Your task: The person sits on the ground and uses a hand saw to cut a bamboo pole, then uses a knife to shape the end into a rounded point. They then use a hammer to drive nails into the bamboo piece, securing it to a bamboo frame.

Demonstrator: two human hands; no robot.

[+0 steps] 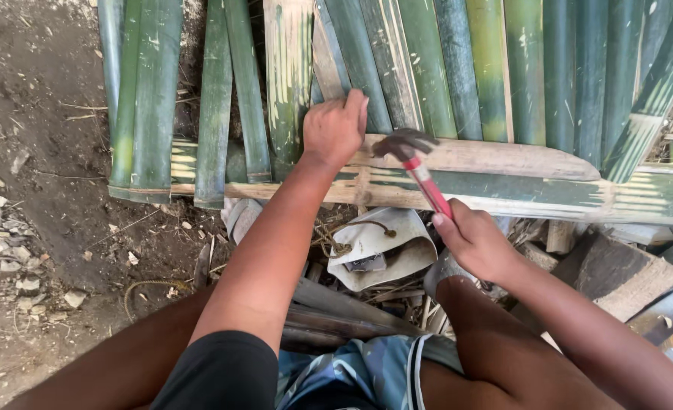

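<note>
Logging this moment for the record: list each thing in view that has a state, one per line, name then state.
left hand: pressed flat on a bamboo slat, holding nothing.
right hand: closed around the hammer's handle.
hammer: raised, head just above the cross strip.
bamboo slats: split, lying side by side, green.
cross strip: lying across the slats.
white pouch: lying open below the panel's edge, amid scraps.

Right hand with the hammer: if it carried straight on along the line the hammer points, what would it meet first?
The right hand aims the hammer up-left. Its head sits just over the pale cross slat, beside the left hand, so it would probably meet the slat first; depth is unclear.
</note>
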